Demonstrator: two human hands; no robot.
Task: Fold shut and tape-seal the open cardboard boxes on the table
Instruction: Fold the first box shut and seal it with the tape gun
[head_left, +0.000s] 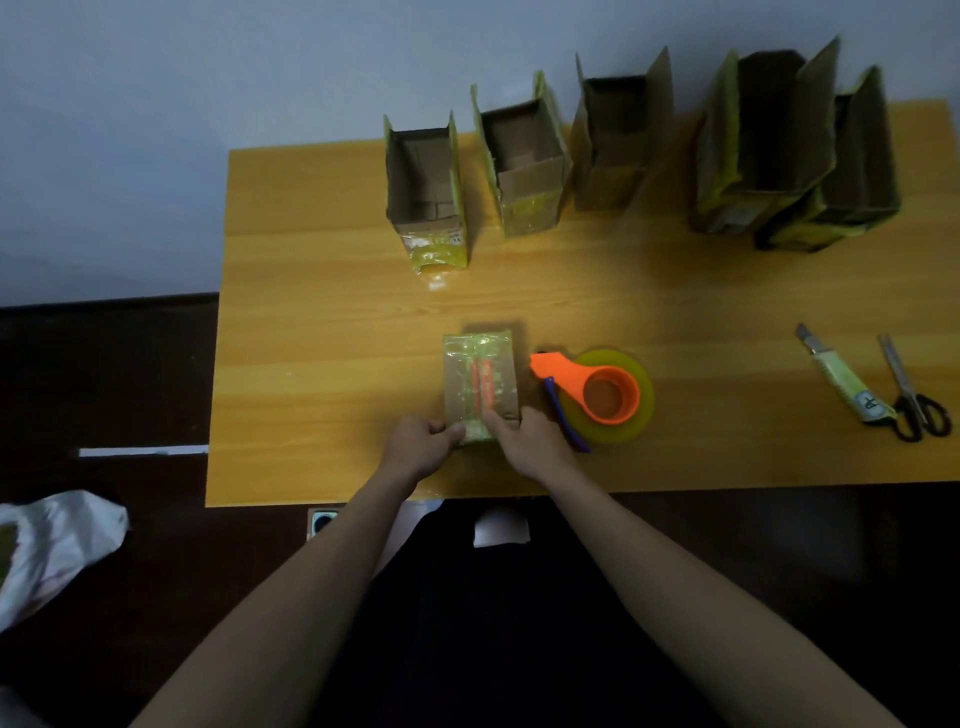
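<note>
A small closed cardboard box (480, 379) with yellowish tape and a red stripe along its top lies near the table's front edge. My left hand (421, 447) grips its near left corner with curled fingers. My right hand (530, 436) rests on its near right end, fingers pressing the taped top. An orange tape dispenser (602, 395) with a yellow tape roll lies just right of the box. Several open cardboard boxes stand along the back: one (426, 192), one (524, 171), one (618, 140) and two larger ones (763, 145) at the right.
A utility knife (841, 379) and scissors (909, 395) lie at the right of the wooden table (322, 364). A white plastic bag (52, 545) lies on the dark floor at the left. The wall is behind the boxes.
</note>
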